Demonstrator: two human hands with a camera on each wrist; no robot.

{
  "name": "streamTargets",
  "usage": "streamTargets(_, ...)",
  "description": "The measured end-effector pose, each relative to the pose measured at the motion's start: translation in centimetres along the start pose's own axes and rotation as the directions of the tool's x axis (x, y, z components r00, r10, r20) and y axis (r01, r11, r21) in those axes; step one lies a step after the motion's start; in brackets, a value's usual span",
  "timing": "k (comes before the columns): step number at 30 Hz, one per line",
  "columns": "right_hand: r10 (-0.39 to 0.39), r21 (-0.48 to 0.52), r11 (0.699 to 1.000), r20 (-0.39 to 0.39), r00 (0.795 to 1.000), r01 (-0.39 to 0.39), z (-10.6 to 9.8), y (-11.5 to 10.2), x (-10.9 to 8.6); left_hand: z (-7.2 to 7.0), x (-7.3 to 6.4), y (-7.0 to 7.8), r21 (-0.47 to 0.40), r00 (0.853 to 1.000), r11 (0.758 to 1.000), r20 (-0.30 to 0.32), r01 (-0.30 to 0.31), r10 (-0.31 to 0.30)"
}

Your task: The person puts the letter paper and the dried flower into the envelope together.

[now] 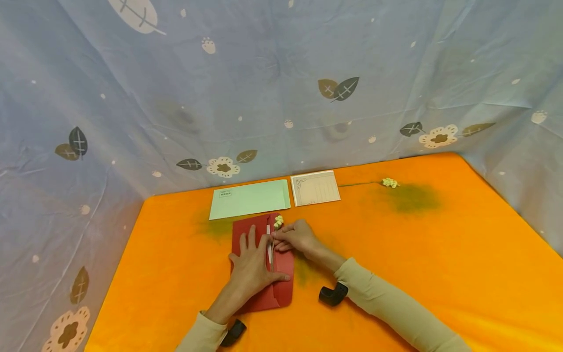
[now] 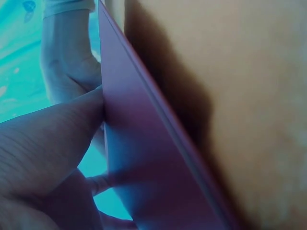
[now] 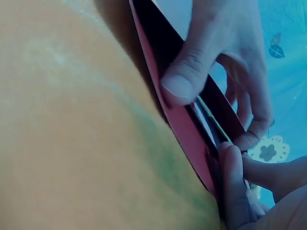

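A red envelope [image 1: 283,292] lies on the orange cloth with its flap folded out to the right. My left hand [image 1: 249,264] rests on it with fingers spread, the thumb on the flap side. At the envelope's opening, my right hand [image 1: 300,237] pinches the thin stem of a small pale yellow flower sprig [image 1: 278,221]. Its stem runs down along the opening, beside the white edge of a paper [image 1: 269,252] inside. In the right wrist view, the left thumb presses the flap and the green stem [image 3: 213,119] shows between the envelope's sides.
Behind the envelope lie a pale green envelope [image 1: 250,199] and a cream lined card [image 1: 315,188]. Another yellow flower sprig [image 1: 389,183] lies to the right, its stem reaching toward the card. A patterned blue-grey curtain [image 1: 272,98] borders the orange-covered table [image 1: 396,259].
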State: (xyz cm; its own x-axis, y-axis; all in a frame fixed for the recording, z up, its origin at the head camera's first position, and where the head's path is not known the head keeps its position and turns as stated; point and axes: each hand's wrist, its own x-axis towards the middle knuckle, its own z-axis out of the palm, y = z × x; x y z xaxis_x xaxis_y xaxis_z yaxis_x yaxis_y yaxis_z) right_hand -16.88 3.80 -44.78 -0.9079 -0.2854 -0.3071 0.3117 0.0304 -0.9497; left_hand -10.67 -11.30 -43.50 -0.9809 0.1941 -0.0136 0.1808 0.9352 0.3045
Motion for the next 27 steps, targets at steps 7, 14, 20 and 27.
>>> streamTargets(7,0.003,-0.045,0.999,0.006,1.0,-0.003,0.3,0.0,-0.2,0.0,0.0,0.0,-0.01,1.0,1.0,0.008,0.005,-0.005)
streamTargets(14,0.04,-0.059,0.998,0.055,0.998,-0.037,0.4,-0.5,-0.2,0.0,-0.1,-0.1,-0.004,1.0,1.0,0.007,-0.003,0.003)
streamTargets(20,0.062,-0.131,0.99,0.123,0.99,-0.046,0.2,-0.7,0.4,0.0,-0.1,-0.2,-0.012,1.0,1.0,0.001,-0.008,0.008)
streamTargets(27,0.1,-0.243,0.969,0.203,0.974,-0.049,-0.1,-0.9,0.9,-0.1,-0.1,-0.2,-0.008,1.0,1.0,-0.004,-0.014,0.014)
